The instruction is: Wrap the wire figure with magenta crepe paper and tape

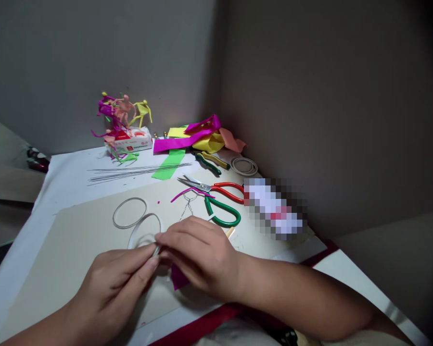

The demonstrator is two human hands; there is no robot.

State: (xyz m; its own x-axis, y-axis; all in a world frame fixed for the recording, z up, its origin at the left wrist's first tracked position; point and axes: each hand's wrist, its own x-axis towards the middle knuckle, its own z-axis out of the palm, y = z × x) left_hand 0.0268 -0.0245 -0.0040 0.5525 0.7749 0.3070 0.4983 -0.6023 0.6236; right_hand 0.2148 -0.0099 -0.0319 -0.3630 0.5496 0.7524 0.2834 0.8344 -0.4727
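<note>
Between both hands is a pale thin ring, standing up above the fingertips. My left hand pinches its lower part from the left. From the right, the fingers of my right hand close on the same spot, and the fingertips of both hands nearly meet. A purple piece shows beneath my right hand. Another pale ring lies flat on the board just beyond my left hand. Past my right hand are scissors with one red and one green handle, a thin purple strip and a twisted wire figure.
Green-and-yellow pliers, coiled rings, coloured strips and thin wires lie toward the back. Several small coloured figures stand on and around a white packet at the back left. A pixelated object is at the right.
</note>
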